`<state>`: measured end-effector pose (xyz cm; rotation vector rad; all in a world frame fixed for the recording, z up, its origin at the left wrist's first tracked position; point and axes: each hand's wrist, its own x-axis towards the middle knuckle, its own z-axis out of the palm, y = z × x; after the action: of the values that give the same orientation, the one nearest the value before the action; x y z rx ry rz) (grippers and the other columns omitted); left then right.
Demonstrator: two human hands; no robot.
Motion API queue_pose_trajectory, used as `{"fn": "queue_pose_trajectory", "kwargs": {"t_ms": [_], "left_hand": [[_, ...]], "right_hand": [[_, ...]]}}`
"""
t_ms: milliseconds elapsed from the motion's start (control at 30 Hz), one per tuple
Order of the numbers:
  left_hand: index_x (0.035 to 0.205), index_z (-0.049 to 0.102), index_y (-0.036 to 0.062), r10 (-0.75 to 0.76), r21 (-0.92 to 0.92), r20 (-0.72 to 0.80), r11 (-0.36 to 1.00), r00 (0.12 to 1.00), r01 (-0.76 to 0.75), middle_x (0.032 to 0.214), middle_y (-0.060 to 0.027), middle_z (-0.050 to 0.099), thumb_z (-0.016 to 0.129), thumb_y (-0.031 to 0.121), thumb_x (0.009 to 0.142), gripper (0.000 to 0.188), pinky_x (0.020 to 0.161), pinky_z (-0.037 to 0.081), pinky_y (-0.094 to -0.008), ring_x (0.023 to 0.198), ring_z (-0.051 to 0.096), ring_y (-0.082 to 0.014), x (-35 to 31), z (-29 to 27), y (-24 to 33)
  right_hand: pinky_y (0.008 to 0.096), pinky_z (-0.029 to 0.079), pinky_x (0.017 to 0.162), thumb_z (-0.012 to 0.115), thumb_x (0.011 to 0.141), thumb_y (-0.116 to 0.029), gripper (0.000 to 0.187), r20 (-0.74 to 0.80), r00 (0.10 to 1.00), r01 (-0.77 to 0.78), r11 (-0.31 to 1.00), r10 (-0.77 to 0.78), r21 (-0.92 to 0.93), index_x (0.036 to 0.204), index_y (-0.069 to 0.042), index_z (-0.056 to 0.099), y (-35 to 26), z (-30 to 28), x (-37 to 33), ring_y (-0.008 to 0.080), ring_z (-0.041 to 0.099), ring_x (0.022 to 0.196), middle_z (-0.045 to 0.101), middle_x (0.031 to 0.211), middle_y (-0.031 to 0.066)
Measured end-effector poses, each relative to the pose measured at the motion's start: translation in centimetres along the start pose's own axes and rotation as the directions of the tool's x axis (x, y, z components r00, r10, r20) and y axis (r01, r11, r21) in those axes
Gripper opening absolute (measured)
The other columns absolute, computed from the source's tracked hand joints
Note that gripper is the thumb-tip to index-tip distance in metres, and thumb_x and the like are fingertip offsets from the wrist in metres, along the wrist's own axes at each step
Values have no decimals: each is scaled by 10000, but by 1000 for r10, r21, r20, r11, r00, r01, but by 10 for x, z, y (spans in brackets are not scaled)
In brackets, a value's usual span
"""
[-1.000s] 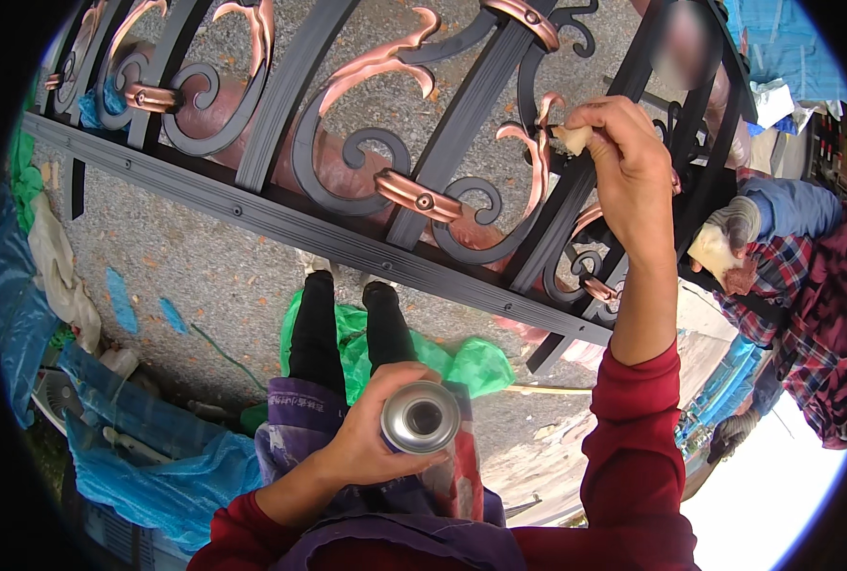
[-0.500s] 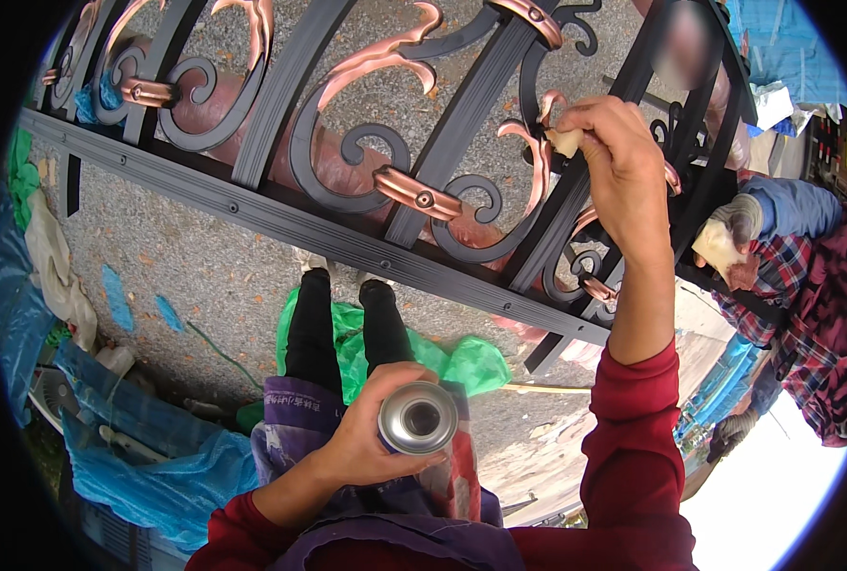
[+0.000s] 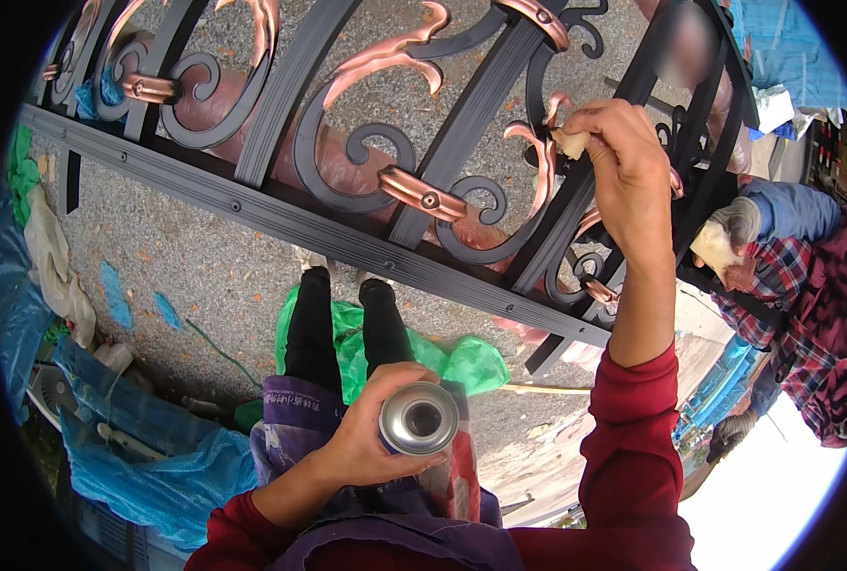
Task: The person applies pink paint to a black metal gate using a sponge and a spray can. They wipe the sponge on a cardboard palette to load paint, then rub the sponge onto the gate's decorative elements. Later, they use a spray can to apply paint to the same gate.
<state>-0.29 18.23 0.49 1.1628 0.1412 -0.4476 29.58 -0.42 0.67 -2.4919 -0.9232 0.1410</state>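
My left hand (image 3: pixel 361 436) is wrapped round a metal can (image 3: pixel 419 419), its silver, hollowed end facing up, close to my body. Out at the ironwork, my right hand (image 3: pixel 625 171) pinches a small piece of pale sponge (image 3: pixel 572 143). The sponge sits against a copper-coloured leaf (image 3: pixel 541 169) on a scroll of the black metal fence panel (image 3: pixel 385 265); whether it presses on the leaf is hard to tell. Copper tints mark other leaves and the collars (image 3: pixel 423 193) on the bars. Fingertips behind the sponge are partly hidden.
At right a co-worker in a plaid sleeve (image 3: pixel 764 262) holds a pale sponge (image 3: pixel 717 249) beside the panel. Green plastic (image 3: pixel 476 364) lies round my feet. Blue sheeting (image 3: pixel 157 476) covers things at left. A pink-wrapped tube (image 3: pixel 323 171) runs beneath the panel.
My right hand has shifted very slightly at the copper leaf, with the sponge still pinched. The panel appears a touch further right in view. My left hand and the can look unchanged.
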Motion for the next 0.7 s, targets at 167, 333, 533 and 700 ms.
{"fn": "queue_pose_trajectory", "kwargs": {"t_ms": [167, 333, 533, 700], "left_hand": [[1402, 282, 123, 9, -1, 4, 1000, 1000, -9, 1269, -189, 457, 881, 66, 633, 976, 968, 437, -413, 1203, 496, -286, 2, 2, 2], [1396, 286, 119, 5, -11, -3, 1000, 1000, -5, 1265, -191, 462, 879, 62, 630, 970, 962, 440, -415, 1194, 500, -286, 1, 2, 1], [1392, 285, 112, 37, 10, 5, 999, 999, -37, 1259, -202, 465, 885, 63, 619, 980, 956, 443, -417, 1180, 510, -289, 5, 3, 7], [1393, 285, 111, 30, 35, 42, 999, 999, -32, 1261, -205, 470, 884, 70, 614, 984, 957, 445, -417, 1180, 514, -290, 9, 4, 10]], "right_hand": [[334, 457, 719, 580, 791, 98, 194, 19, 1000, 6, 1000, -6, 7, 909, -44, 641, 2, 2, -2, 273, 550, 800, 632, 871, 67], [288, 469, 769, 571, 805, 114, 202, -100, 992, -73, 993, 82, 88, 937, -22, 641, 1, -15, -8, 232, 590, 867, 638, 903, 90], [250, 457, 842, 555, 923, 63, 131, -294, 907, -125, 858, 302, 498, 1043, 20, 584, 5, -35, -39, 137, 566, 954, 587, 1044, 68], [291, 474, 867, 605, 908, 32, 155, -431, 777, -147, 797, 459, 586, 1052, -11, 568, -9, -48, -96, 164, 565, 963, 564, 1070, 92]]}}
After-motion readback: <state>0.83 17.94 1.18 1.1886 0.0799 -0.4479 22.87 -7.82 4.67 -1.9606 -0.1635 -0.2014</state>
